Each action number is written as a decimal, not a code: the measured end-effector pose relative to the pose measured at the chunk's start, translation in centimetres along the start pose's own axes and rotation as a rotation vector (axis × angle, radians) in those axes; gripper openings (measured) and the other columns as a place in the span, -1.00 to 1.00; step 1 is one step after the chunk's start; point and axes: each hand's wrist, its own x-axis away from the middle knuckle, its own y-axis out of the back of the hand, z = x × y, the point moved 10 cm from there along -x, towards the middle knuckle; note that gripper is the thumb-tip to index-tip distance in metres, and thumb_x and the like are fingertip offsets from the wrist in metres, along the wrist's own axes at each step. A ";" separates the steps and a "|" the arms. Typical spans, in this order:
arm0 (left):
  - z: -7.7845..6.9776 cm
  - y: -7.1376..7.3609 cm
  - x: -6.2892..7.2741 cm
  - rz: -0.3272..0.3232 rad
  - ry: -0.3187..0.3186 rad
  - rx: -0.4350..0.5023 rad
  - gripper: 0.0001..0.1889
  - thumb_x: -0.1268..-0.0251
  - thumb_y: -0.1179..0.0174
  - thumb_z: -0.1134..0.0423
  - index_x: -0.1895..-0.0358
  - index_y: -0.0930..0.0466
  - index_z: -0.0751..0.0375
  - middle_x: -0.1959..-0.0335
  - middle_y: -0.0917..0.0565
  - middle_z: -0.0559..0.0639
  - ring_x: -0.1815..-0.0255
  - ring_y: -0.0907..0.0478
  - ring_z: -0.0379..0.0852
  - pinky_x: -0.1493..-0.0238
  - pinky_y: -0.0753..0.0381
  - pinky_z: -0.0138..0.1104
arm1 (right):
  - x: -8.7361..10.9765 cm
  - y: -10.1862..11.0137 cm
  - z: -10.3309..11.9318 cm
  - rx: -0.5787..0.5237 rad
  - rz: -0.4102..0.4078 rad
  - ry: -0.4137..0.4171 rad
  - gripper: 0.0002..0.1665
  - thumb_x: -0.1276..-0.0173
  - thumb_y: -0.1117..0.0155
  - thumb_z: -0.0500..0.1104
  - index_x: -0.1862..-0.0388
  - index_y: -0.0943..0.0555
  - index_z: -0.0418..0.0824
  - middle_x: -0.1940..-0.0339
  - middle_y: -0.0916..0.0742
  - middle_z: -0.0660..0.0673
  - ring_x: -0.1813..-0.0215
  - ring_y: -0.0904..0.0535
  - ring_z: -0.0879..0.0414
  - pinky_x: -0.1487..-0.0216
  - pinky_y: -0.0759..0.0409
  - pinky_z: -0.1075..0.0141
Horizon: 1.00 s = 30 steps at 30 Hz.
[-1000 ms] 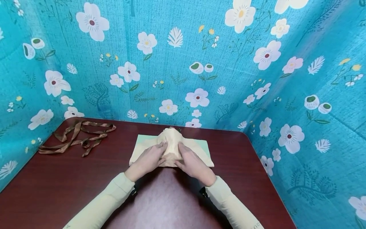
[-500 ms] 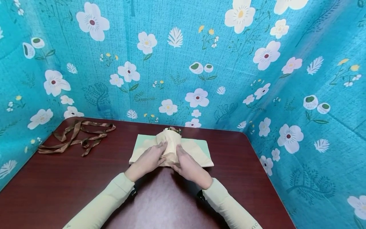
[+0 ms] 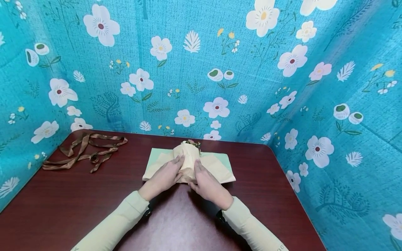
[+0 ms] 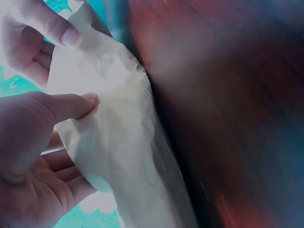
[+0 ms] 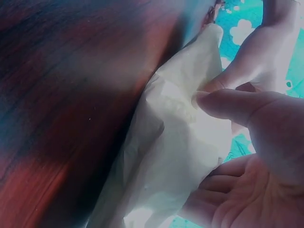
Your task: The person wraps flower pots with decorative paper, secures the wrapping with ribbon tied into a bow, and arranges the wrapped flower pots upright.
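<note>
The fingers (image 4: 71, 175) of the left hand (image 3: 168, 172) grasp cream paper (image 3: 187, 153): the thumb lies on the near face, while the other fingers reach behind the sheet. The right hand (image 3: 207, 179) mirrors this grip, with its thumb on the same face and its remaining fingers behind the paper, as the right wrist view shows. The two thumbs sit near one another but apart, on either side of the gathered middle.

Between the hands the paper stands up in a rounded, creased fold; its flat wings spread to the left and right. From the far end of the fold protrudes a small cluster of what appear to be flowers (image 3: 194, 142), brownish pink with some green; their detail is too small to make out. A pale green sheet (image 3: 156, 154) shows at the far corners, beneath the wings.

Both arms enter from the near side in pale sleeves (image 3: 110, 219). The glossy dark red table (image 3: 176, 226) bears, well to the left of the paper, a loosely looped brown ribbon (image 3: 83, 144). Behind and to the right hangs a blue cloth (image 3: 188, 90) with printed flowers and leaves.
</note>
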 end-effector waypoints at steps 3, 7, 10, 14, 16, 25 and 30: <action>0.0 -0.1 -0.1 -0.012 -0.007 -0.003 -0.29 -0.32 -0.37 0.31 -0.44 -0.30 0.55 -0.35 -0.45 0.51 -0.22 -0.59 0.30 -0.12 -0.65 -0.06 | 0.0 0.4 0.1 0.018 -0.021 0.005 0.01 -0.39 -0.41 -0.12 -0.49 -0.09 -0.67 -0.48 -0.33 -0.57 -0.49 -0.38 -0.22 -0.37 -0.49 0.06; 0.0 0.0 -0.3 -0.022 -0.015 0.009 -0.30 -0.28 -0.39 0.36 -0.42 -0.33 0.54 -0.34 -0.47 0.50 -0.16 -0.63 0.31 -0.07 -0.67 -0.06 | 0.1 0.6 0.2 0.025 -0.034 0.013 -0.01 -0.38 -0.42 -0.13 -0.48 -0.12 -0.68 -0.47 -0.36 -0.57 -0.47 -0.41 -0.22 -0.34 -0.52 0.06; 0.0 0.3 -0.3 -0.034 -0.025 0.011 -0.32 -0.23 -0.42 0.40 -0.39 -0.37 0.55 -0.29 -0.52 0.49 -0.09 -0.66 0.31 -0.03 -0.68 -0.06 | 0.1 0.8 0.2 0.029 -0.059 0.036 -0.07 -0.36 -0.43 -0.19 -0.46 -0.18 -0.67 -0.44 -0.40 -0.57 -0.42 -0.46 -0.23 -0.29 -0.56 0.06; 0.1 0.6 -0.4 -0.050 -0.029 0.020 -0.32 -0.16 -0.46 0.42 -0.34 -0.40 0.57 -0.22 -0.58 0.47 -0.04 -0.69 0.28 0.01 -0.70 -0.07 | -0.1 1.0 -0.1 -0.003 -0.093 0.053 -0.17 -0.34 -0.43 -0.30 -0.44 -0.26 -0.62 -0.42 -0.46 -0.52 -0.35 -0.54 -0.24 -0.23 -0.60 0.06; 0.3 0.6 -0.4 -0.055 -0.030 0.030 -0.31 -0.11 -0.48 0.46 -0.33 -0.41 0.58 -0.19 -0.61 0.46 0.03 -0.71 0.24 0.07 -0.71 -0.09 | -0.3 1.2 -0.5 -0.036 -0.107 0.049 -0.20 -0.31 -0.43 -0.35 -0.43 -0.30 -0.58 -0.41 -0.49 -0.49 -0.33 -0.55 -0.23 -0.21 -0.61 0.06; 0.5 0.7 -0.4 -0.060 -0.076 0.016 -0.30 0.09 -0.50 0.58 -0.24 -0.48 0.49 0.48 -0.63 0.04 0.46 -0.63 -0.09 0.47 -0.56 -0.29 | -0.8 1.6 -1.6 -0.108 -0.149 0.054 -0.37 -0.21 -0.48 -0.43 -0.28 -0.51 -0.40 -0.22 -0.68 -0.33 -0.15 -0.69 -0.10 -0.01 -0.70 0.14; 0.4 1.0 -0.4 -0.058 -0.103 0.024 -0.42 0.08 -0.49 0.58 -0.10 -0.52 0.40 0.60 -0.56 -0.04 0.53 -0.57 -0.16 0.52 -0.48 -0.35 | -0.9 1.6 -1.9 -0.113 -0.154 0.055 -0.43 -0.21 -0.49 -0.41 -0.20 -0.54 -0.35 0.01 -0.77 -0.24 -0.02 -0.73 -0.05 0.11 -0.71 0.16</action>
